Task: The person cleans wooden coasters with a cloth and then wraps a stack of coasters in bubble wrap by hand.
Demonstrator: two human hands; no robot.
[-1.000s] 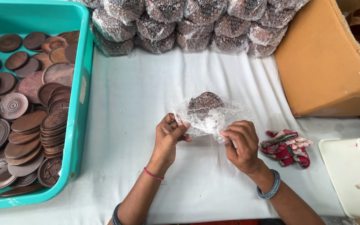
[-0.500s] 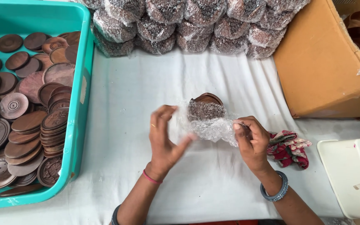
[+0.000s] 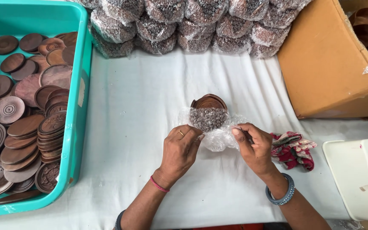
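A stack of round brown wooden discs [image 3: 209,102] lies on the white cloth [image 3: 137,110], half covered by a sheet of clear bubble wrap [image 3: 216,130]. My left hand [image 3: 179,151] pinches the wrap's near left edge. My right hand [image 3: 254,147] grips the wrap's near right edge with thumb and fingers. Both hands sit just in front of the disc stack, palms down. The top disc pokes out above the wrap at the far side.
A teal plastic tub [image 3: 75,127] full of carved wooden discs [image 3: 26,123] stands at the left. Several bubble-wrapped bundles [image 3: 184,25] line the back. A cardboard box [image 3: 329,64] sits at the right, a red patterned cloth [image 3: 292,149] beside my right hand, a white tape dispenser [image 3: 358,179] at the lower right.
The wrap, first bunched around the discs with both hands close together, has been spread and pulled toward me. The top disc now shows at the far side. My hands have moved apart.
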